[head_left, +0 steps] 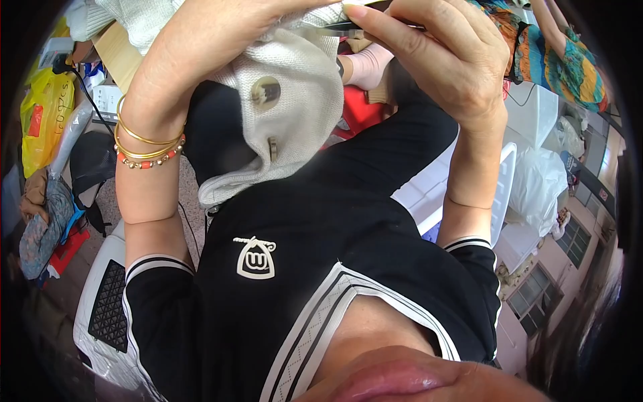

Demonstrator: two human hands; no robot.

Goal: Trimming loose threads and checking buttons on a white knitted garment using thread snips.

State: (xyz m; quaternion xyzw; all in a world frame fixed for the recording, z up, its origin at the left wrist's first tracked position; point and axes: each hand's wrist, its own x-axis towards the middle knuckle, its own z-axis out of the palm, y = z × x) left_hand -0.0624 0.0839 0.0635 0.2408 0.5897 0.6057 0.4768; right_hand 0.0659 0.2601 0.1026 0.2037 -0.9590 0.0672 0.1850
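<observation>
A cream knitted garment with a large round button and a smaller button seen nearly edge-on hangs over my lap. My left hand lies over its upper part at the top edge of the picture; its fingers are cut off or hidden. To the right, my right hand has its thumb and fingers closed around a thin, shiny metal tool with a dark part. The tool's tip lies against the knit near my left hand. Its exact kind is not clear.
White plastic basket stands by my right arm, with clear plastic bags beyond. At the left are a yellow bag, bundled cloth and a black cable. Another person's sleeve shows at the upper right.
</observation>
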